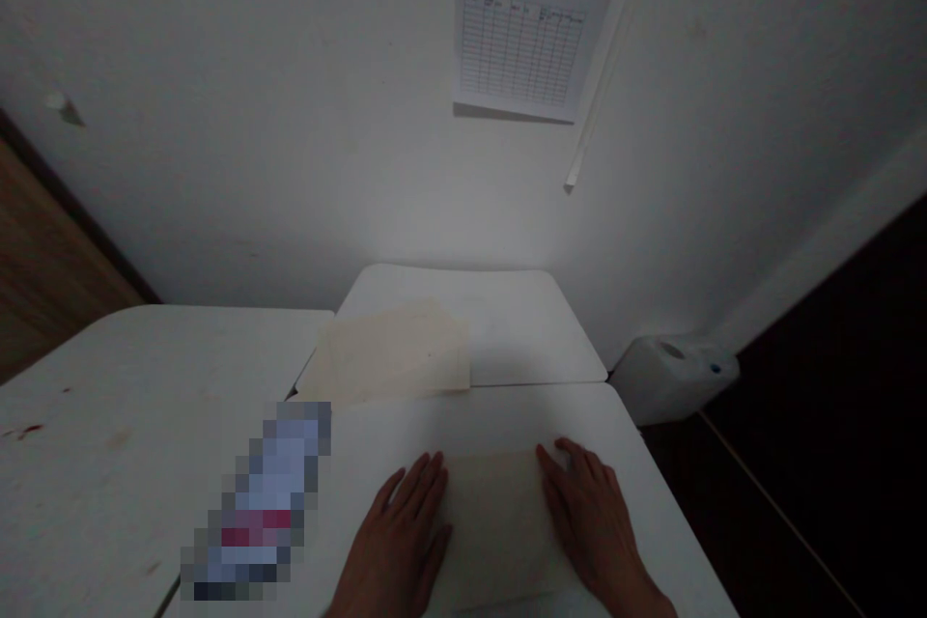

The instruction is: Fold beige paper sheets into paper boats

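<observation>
A pale sheet of paper [496, 521] lies flat on the white table [406, 425] in front of me. My left hand [402, 536] rests flat on the table at the sheet's left edge, fingers stretched out and together. My right hand [590, 517] lies flat at the sheet's right edge, fingers extended. Neither hand grips anything. A second stack of cream sheets [391, 352] sits farther back, partly over the gap between tables.
A blurred-out rectangular item [257, 502] lies left of my left hand. Another white table [108, 444] stands to the left, one more [507, 309] behind. A printed grid sheet [525, 43] hangs on the wall. A white container [673, 372] sits on the floor at right.
</observation>
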Available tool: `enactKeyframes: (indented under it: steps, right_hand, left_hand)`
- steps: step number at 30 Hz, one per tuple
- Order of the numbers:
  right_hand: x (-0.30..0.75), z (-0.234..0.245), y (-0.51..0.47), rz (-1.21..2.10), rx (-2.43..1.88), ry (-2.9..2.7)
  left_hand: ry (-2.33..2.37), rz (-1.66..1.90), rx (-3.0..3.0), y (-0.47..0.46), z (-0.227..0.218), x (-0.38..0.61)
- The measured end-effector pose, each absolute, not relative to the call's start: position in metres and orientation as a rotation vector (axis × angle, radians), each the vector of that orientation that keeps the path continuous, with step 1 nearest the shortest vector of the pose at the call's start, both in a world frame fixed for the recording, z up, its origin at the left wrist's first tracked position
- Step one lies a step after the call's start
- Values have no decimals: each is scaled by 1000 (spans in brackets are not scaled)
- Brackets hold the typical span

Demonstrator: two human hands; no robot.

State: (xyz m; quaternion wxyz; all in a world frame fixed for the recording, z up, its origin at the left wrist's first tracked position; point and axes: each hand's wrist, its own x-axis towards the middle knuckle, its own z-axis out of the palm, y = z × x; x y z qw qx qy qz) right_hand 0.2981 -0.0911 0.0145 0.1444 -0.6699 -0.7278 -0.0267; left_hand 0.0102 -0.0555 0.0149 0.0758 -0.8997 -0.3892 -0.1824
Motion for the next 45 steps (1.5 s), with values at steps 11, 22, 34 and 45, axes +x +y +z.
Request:
enactKeyframes:
  steps: [11,22,34,45]
  right_hand:
    - [311,4,-93,-30,-1795,-1951]
    - [274,41,-63,256,-1634,-2160]
    - [249,55,-43,614,-1643,-2121]
    - [271,31,-43,1057,-1497,-1304]
  left_hand:
    - [-1283,-692,-2672,-54,5,7]
    - [-1308,-982,-2751,-49,6,5]
    - [-1351,-1037,-2861,-51,9,3]
    - [-2070,-1956,-2657,-30,21,10]
